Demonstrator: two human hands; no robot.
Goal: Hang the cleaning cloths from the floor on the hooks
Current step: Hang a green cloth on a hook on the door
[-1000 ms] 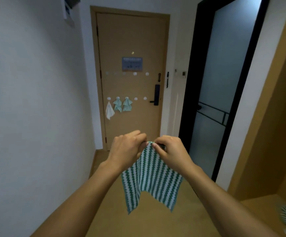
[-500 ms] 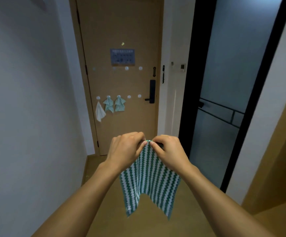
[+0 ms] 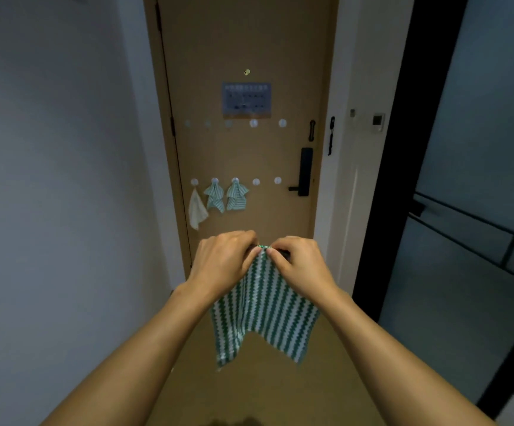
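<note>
A: Hands?
B: Left hand (image 3: 223,262) and right hand (image 3: 300,265) both pinch the top corner of the striped cloth (image 3: 265,312); it hangs in mid-air before the door (image 3: 249,41).
A: Hooks?
B: Three cloths (image 3: 215,196) hang on the door's lower row.

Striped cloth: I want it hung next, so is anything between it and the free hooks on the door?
Nothing visible. The striped cloth faces open hallway up to the free hooks.
</note>
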